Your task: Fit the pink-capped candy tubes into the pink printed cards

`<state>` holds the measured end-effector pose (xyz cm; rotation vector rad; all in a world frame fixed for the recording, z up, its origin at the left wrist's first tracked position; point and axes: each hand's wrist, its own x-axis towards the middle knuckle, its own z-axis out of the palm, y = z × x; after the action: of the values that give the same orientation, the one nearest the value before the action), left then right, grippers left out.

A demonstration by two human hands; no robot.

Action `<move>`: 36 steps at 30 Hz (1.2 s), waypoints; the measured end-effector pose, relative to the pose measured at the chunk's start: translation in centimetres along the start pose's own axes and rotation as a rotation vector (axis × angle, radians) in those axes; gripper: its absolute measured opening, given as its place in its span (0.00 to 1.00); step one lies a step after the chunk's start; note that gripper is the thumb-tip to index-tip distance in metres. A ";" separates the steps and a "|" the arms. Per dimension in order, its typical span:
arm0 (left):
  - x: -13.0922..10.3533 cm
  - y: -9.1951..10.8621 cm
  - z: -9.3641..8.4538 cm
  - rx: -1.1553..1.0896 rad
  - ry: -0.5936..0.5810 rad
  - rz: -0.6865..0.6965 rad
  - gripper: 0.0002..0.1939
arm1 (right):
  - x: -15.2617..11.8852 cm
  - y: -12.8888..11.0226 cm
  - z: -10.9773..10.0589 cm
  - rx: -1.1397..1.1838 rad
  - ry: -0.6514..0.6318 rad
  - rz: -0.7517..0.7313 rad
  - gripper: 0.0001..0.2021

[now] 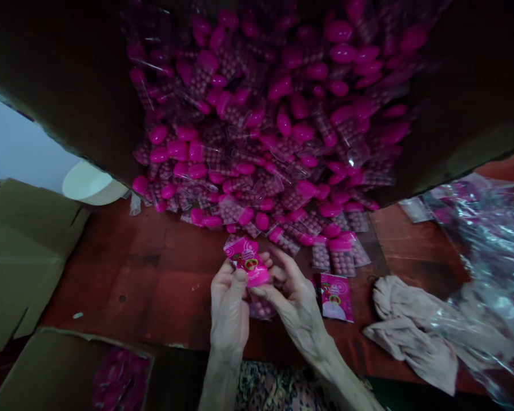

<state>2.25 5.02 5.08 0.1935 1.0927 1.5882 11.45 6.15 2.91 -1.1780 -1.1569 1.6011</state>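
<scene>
Both my hands meet above the near part of the table. With thumb and fingers, my left hand (232, 299) pinches a small pink printed packet (243, 255). My right hand (292, 291) grips a small clear container with pink balls (263, 309) from the right, its thumb near the pink cap (257, 277). Cap and packet touch or overlap; I cannot tell whether one is inside the other. Right of my right hand lies another pink printed packet (336, 298). Several capped containers (341, 257) rest just beyond it.
A large pile of pink-capped containers (278, 142) spills from an opened carton (462, 74) onto the reddish table (154, 274). At right are a crumpled cloth (415, 331) and clear plastic film (497, 257). Lower left, a box (47, 371) holds pink packets (122, 377); cardboard (25, 240) stands behind.
</scene>
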 end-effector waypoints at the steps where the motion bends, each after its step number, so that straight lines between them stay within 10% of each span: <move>1: 0.0 0.1 -0.1 0.006 -0.019 -0.038 0.15 | 0.0 0.1 -0.1 0.000 -0.008 0.013 0.28; 9: -0.1 -0.7 -1.3 0.037 0.023 -0.127 0.11 | 0.1 0.0 -0.8 -0.123 -0.007 -0.072 0.30; 18: 0.1 0.1 -1.6 0.206 -0.189 -0.159 0.15 | -0.2 -0.6 -1.1 0.103 -0.105 0.077 0.40; 25: 0.4 -0.4 -0.8 0.077 0.071 -0.106 0.11 | -2.1 0.3 -0.7 -0.177 -0.121 0.025 0.24; 31: 0.2 0.0 -0.8 0.109 -0.103 -0.099 0.11 | -3.7 1.5 -0.7 -0.404 0.092 -0.049 0.22; 36: -0.3 0.6 -1.0 0.052 -0.165 -0.047 0.14 | -2.8 0.4 -0.7 -0.387 -0.062 -0.070 0.17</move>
<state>1.28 4.27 5.10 0.3251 1.0037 1.4760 12.76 3.52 3.06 -1.3183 -1.5808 1.4073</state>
